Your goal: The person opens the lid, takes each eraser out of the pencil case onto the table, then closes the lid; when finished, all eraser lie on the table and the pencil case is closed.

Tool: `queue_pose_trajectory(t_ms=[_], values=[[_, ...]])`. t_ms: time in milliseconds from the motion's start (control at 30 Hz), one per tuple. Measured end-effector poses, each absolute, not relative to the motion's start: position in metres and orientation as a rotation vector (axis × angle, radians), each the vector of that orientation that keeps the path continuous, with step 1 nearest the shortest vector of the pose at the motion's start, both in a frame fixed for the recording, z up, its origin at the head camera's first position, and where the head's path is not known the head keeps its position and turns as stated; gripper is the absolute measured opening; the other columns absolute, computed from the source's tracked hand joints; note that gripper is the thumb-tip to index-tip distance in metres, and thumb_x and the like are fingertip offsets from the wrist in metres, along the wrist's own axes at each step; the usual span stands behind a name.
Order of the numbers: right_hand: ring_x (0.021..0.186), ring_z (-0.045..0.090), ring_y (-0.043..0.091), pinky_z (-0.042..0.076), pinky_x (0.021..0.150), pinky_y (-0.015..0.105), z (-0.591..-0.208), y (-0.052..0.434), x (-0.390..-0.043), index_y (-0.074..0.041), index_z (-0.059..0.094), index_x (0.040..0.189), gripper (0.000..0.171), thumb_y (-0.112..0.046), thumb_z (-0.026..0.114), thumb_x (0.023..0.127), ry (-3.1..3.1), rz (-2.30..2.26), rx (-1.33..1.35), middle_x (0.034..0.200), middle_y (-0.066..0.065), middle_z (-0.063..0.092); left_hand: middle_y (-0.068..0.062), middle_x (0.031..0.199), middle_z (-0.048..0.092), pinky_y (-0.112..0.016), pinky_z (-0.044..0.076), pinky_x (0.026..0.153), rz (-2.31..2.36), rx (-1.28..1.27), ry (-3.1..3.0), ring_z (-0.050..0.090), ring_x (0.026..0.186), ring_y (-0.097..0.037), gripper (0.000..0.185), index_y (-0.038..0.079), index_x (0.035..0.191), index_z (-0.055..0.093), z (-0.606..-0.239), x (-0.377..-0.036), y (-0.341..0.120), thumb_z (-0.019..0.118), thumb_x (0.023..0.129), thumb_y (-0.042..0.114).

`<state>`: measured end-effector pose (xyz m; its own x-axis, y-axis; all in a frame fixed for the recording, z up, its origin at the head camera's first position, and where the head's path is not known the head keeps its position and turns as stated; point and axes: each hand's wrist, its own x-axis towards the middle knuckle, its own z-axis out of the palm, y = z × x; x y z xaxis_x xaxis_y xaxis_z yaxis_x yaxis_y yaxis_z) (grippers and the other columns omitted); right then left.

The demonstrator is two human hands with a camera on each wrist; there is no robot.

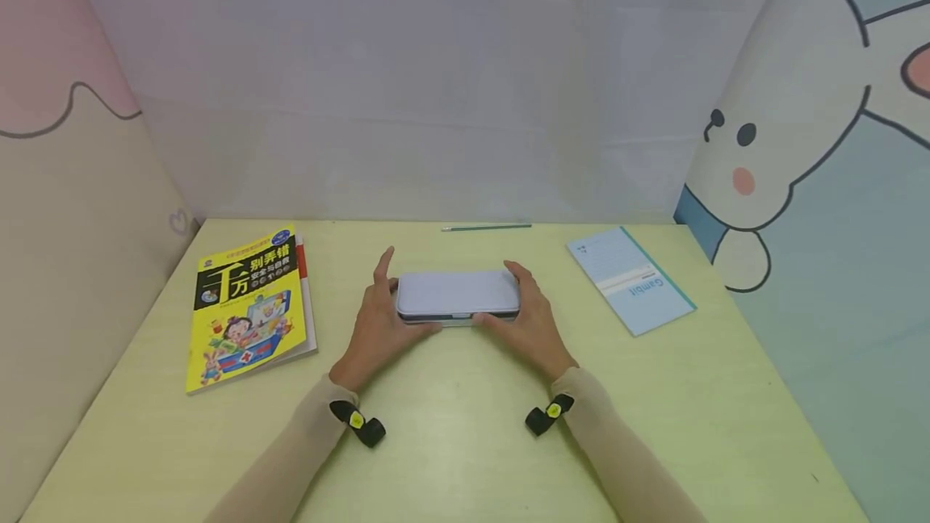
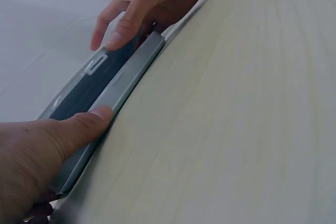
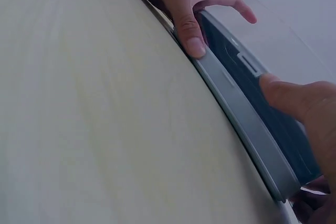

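Pencil case (image 1: 458,295), mid-desk (image 1: 465,442), gripped at both ends.
Left hand (image 1: 379,328) and right hand (image 1: 525,321) clasping its sides, thumbs on front edge (lid closed); likely to slide away if pried unevenly.

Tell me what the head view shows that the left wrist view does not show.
Only the head view shows the yellow book, the blue booklet, the pencil and the case's pale lid from above. Only the left wrist view shows the front clasp up close and the left thumb pressed on the front edge. Both show the case, the left hand, the right hand and the table.
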<state>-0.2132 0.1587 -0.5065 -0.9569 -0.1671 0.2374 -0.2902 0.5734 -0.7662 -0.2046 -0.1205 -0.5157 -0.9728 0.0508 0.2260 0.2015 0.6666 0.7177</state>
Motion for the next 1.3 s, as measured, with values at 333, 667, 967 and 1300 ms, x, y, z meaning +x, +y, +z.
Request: queue_pose_trajectory(t_ms=[333,667,967,1300], values=[[0.138,0.058,0.036,0.038,0.122,0.060,-0.487,0.158,-0.230,-0.016,0.058,0.147,0.064,-0.046,0.080,0.095,-2.646,1.258,0.400,0.146,0.012,0.066,-0.021,0.143,0.064,-0.060,0.049,0.108,-1.190,-0.275,-2.687,0.056,0.129,-0.042,0.153,0.037,0.171,-0.012,-0.518,-0.209,-0.130,0.103,0.070,0.043],[0.130,0.067,0.035,0.044,0.119,0.057,-0.473,0.156,-0.261,-0.008,0.065,0.136,0.046,-0.036,0.075,0.100,-2.525,1.209,0.552,0.134,0.016,0.075,-0.019,0.148,0.062,-0.062,0.047,0.113,-1.202,-0.283,-2.699,0.056,0.132,-0.041,0.151,0.040,0.171,-0.011,-0.520,-0.209,-0.129,0.102,0.071,0.042],[0.127,0.069,0.039,0.050,0.115,0.055,-0.467,0.156,-0.292,-0.007,0.064,0.137,0.041,-0.035,0.064,0.108,-2.557,1.154,0.547,0.134,0.018,0.074,-0.016,0.143,0.061,-0.058,0.049,0.110,-1.206,-0.261,-2.709,0.056,0.128,-0.038,0.152,0.043,0.171,-0.010,-0.522,-0.211,-0.127,0.103,0.070,0.042],[0.132,0.063,0.049,0.045,0.118,0.061,-0.479,0.158,-0.313,-0.012,0.036,0.161,0.049,-0.035,0.031,0.118,-2.699,1.182,0.466,0.143,0.035,0.062,-0.015,0.143,0.056,-0.060,0.043,0.114,-1.144,-0.326,-2.757,0.049,0.137,-0.041,0.143,0.031,0.174,0.000,-0.519,-0.214,-0.129,0.099,0.073,0.048]])
